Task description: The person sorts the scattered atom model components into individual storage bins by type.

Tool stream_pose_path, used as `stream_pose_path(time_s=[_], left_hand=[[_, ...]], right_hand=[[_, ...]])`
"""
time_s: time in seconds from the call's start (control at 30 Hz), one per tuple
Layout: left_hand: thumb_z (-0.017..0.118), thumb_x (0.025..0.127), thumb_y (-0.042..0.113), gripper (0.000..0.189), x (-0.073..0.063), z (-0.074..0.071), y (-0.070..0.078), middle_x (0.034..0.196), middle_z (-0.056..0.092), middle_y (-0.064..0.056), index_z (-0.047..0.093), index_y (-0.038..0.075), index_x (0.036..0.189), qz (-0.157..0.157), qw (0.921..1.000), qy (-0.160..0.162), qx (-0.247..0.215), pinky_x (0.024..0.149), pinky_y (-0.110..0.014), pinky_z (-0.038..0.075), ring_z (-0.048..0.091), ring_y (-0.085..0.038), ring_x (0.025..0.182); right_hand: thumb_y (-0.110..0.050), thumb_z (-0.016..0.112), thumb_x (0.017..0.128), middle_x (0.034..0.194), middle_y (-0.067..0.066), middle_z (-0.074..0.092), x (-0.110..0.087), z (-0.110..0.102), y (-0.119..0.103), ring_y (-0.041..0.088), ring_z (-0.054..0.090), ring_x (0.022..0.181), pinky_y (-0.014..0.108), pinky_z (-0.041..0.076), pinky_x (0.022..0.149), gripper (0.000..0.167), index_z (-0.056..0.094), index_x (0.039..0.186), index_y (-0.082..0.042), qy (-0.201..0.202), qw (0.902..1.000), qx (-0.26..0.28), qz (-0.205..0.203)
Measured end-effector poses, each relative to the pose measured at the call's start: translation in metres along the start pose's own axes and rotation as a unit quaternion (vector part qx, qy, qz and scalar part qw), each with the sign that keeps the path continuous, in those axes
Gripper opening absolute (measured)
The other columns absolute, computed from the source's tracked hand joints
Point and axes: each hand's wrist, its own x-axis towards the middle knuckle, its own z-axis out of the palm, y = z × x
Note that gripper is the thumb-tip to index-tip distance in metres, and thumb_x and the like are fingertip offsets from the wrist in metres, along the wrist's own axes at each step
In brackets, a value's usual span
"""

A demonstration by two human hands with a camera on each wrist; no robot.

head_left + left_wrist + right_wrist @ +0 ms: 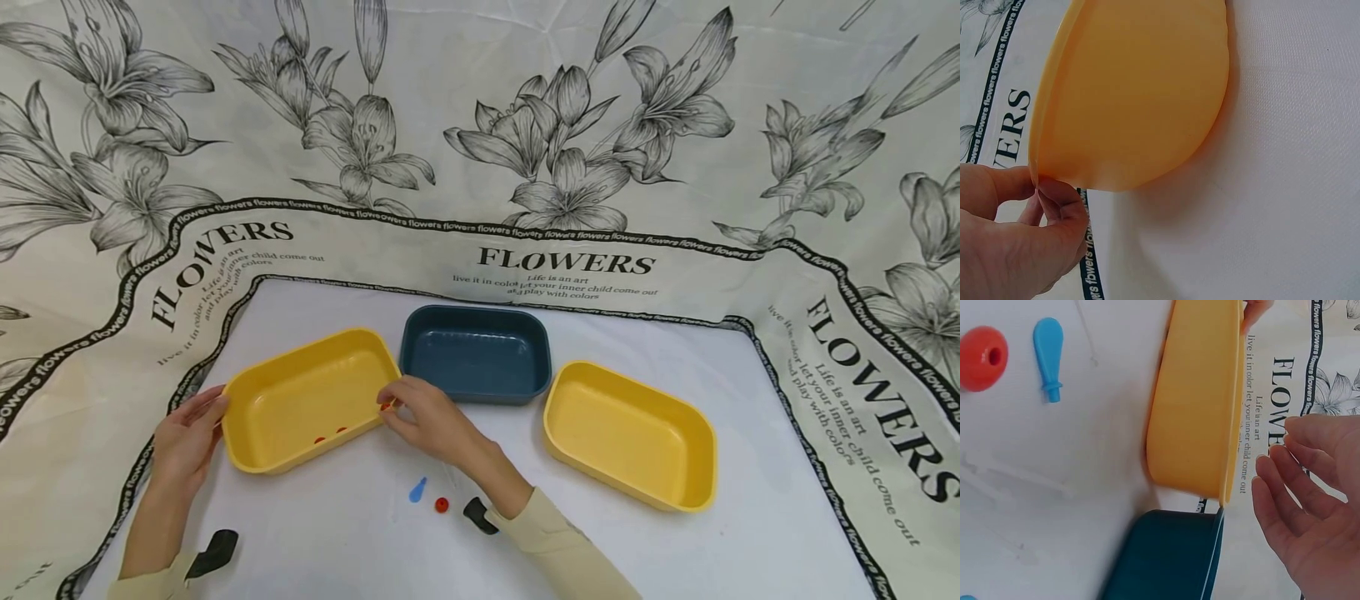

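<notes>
My left hand pinches the left rim of a yellow tray between thumb and fingers; the left wrist view shows the same grip up close. Two small red pieces show inside, partly hidden by the near wall. Over the tray's right end is my right hand, fingers loosely bent. A bit of red shows at its fingertips in the head view, while the right wrist view shows nothing between them. On the table near me lie a red bead with a hole and a small blue teardrop-shaped piece with a collared stem.
A dark blue tray stands at the back, close against the yellow tray's right end. Another yellow tray sits on the right. Thin clear sticks lie on the white tabletop. Flower-printed cloth surrounds the table.
</notes>
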Motion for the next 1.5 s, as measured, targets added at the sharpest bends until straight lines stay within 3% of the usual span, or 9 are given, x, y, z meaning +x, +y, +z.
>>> stream_pose_path(time_s=[0.27, 0.57, 0.83, 1.13, 1.5], left_hand=[[0.068, 0.1, 0.026, 0.045, 0.001, 0.0, -0.001, 0.11, 0.058, 0.011, 0.055, 0.015, 0.142, -0.005, 1.0, 0.004, 0.003, 0.075, -0.01, 0.053, 0.06, 0.0, 0.092], [0.068, 0.1, 0.026, 0.045, 0.0, 0.0, -0.001, 0.111, 0.057, 0.011, 0.055, 0.015, 0.142, -0.004, 1.0, 0.005, 0.005, 0.075, -0.01, 0.053, 0.06, 0.0, 0.092], [0.066, 0.101, 0.027, 0.046, -0.001, 0.0, -0.001, 0.113, 0.056, 0.01, 0.054, 0.017, 0.143, -0.007, 0.9998, 0.008, 0.016, 0.075, -0.009, 0.053, 0.059, -0.001, 0.094], [0.067, 0.1, 0.027, 0.042, -0.001, 0.0, 0.0, 0.113, 0.055, 0.01, 0.056, 0.018, 0.14, 0.002, 0.9999, -0.002, 0.011, 0.076, -0.01, 0.053, 0.059, 0.0, 0.095], [0.067, 0.1, 0.029, 0.041, -0.003, 0.001, 0.002, 0.113, 0.055, 0.011, 0.057, 0.019, 0.138, -0.002, 0.9998, -0.001, 0.018, 0.076, -0.009, 0.053, 0.058, -0.001, 0.097]], right_hand=[[-0.007, 0.071, 0.097, 0.112, 0.01, 0.069, -0.015, 0.0, -0.002, 0.025, 0.064, 0.101, 0.033, 0.057, 0.091, 0.022, 0.068, 0.118, -0.001, 0.002, 0.9998, 0.005, 0.017], [-0.013, 0.071, 0.099, 0.11, 0.006, 0.068, -0.034, -0.001, -0.003, 0.024, 0.063, 0.103, 0.022, 0.052, 0.092, 0.019, 0.068, 0.117, -0.009, 0.006, 0.9993, -0.018, 0.032], [-0.015, 0.071, 0.099, 0.11, 0.005, 0.069, -0.051, -0.001, -0.001, 0.024, 0.064, 0.103, 0.023, 0.053, 0.093, 0.019, 0.069, 0.117, -0.008, -0.002, 0.9976, -0.009, 0.068], [-0.014, 0.073, 0.098, 0.106, 0.005, 0.069, -0.07, 0.0, 0.006, 0.024, 0.064, 0.098, 0.024, 0.054, 0.091, 0.019, 0.07, 0.115, -0.006, 0.009, 0.9982, -0.008, 0.059], [-0.016, 0.071, 0.099, 0.109, 0.003, 0.068, -0.093, 0.007, 0.012, 0.02, 0.062, 0.102, 0.025, 0.053, 0.095, 0.02, 0.07, 0.117, -0.008, -0.023, 0.9962, 0.004, 0.084]])
